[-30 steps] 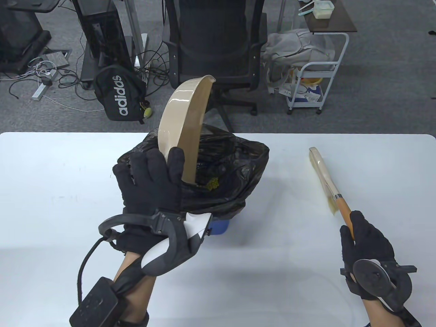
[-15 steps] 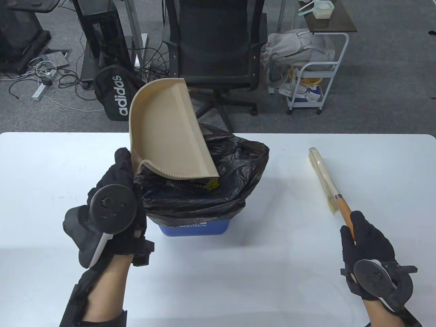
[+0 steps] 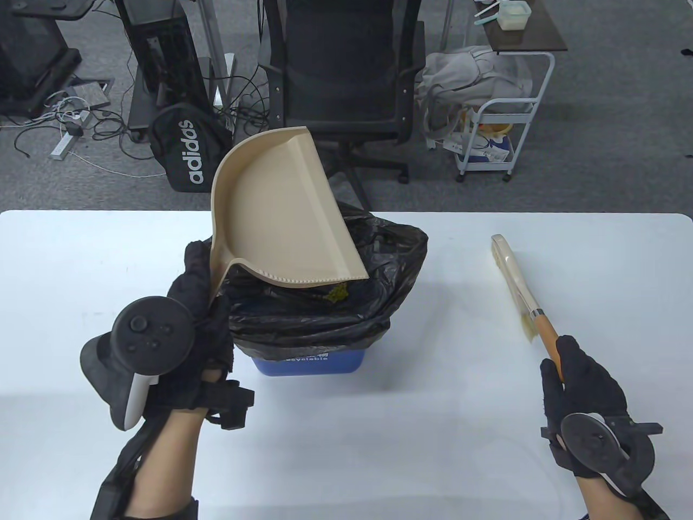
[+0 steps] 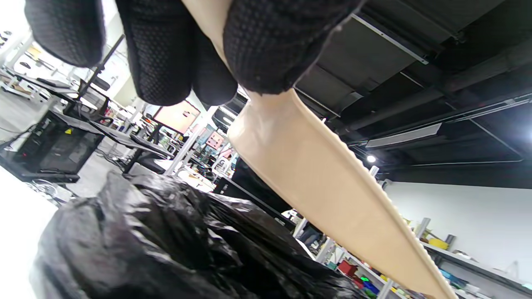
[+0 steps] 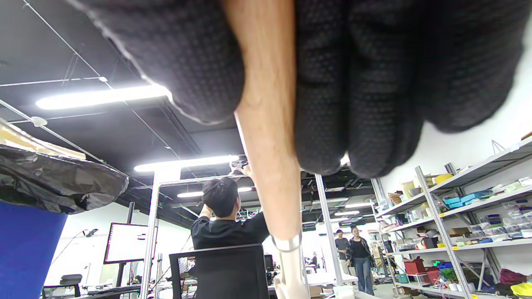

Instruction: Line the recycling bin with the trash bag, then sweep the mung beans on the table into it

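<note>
The fingers (image 4: 266, 45) of the left hand (image 3: 189, 330) are curled round the handle of the beige dustpan (image 3: 281, 216), which is held tilted above the recycling bin (image 3: 308, 363); its ribbed front lip is pointed down into the mouth of the black trash bag (image 3: 379, 281) lining the bin. A small clump of mung beans (image 3: 338, 293) is seen inside the bag just under that lip. The fingers (image 5: 374, 83) of the right hand (image 3: 584, 395) are closed round the wooden handle of the brush (image 3: 517, 284), which is laid on the tabletop (image 3: 81, 271) well to the right of the bin, its long axis running away from the person and slightly leftward. The bin is nearer the left hand, so the emptying is judged to rest with that hand, the pan lying directly above the opening.
</note>
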A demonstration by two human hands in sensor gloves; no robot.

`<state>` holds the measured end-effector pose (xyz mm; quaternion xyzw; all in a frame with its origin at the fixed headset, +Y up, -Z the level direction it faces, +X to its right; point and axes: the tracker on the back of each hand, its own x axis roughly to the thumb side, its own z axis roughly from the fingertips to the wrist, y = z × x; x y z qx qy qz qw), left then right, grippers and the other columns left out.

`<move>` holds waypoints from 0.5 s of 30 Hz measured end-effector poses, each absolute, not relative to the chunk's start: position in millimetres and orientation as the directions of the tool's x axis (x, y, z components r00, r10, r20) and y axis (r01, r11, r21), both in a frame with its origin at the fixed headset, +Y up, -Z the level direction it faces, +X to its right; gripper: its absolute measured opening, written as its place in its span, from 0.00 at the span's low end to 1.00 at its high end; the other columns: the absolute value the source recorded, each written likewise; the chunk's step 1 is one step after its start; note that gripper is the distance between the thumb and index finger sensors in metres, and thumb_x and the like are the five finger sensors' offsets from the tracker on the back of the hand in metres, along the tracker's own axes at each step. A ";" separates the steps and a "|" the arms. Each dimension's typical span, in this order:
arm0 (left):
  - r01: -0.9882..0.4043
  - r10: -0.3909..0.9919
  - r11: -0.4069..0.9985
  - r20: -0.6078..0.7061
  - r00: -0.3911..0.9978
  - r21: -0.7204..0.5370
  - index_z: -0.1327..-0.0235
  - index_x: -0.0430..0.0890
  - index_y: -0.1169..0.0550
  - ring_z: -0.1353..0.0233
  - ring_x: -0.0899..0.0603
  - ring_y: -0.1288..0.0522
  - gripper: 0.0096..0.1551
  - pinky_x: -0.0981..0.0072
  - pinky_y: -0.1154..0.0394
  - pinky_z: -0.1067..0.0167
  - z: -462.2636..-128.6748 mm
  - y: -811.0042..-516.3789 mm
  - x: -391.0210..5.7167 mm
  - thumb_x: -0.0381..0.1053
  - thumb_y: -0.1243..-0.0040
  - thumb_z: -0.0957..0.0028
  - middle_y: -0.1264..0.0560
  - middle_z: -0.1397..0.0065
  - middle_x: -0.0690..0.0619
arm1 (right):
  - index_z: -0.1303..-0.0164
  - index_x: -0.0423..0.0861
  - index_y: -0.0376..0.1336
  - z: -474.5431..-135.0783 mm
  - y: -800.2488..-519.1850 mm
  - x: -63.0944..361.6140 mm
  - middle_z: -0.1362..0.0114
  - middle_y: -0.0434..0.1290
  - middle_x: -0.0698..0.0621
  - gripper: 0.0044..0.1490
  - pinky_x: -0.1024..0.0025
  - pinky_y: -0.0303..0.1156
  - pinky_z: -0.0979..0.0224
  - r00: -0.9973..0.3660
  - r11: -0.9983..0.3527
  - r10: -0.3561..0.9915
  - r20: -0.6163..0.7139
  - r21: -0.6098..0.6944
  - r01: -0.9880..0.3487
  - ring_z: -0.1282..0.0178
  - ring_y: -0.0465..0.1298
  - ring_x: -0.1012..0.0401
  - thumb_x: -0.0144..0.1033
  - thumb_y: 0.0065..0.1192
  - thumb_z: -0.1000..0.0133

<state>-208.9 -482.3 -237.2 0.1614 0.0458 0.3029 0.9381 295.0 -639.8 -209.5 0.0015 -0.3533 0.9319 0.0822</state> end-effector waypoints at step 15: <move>-0.614 0.589 0.759 0.173 0.790 0.219 0.18 0.39 0.36 0.30 0.22 0.23 0.43 0.18 0.31 0.37 -245.3 -486.8 -116.6 0.35 0.30 0.48 0.23 0.26 0.32 | 0.36 0.31 0.72 -209.8 -638.7 298.5 0.47 0.84 0.31 0.34 0.41 0.80 0.48 -0.983 -0.734 0.177 0.054 -0.658 -0.168 0.50 0.87 0.38 0.38 0.70 0.46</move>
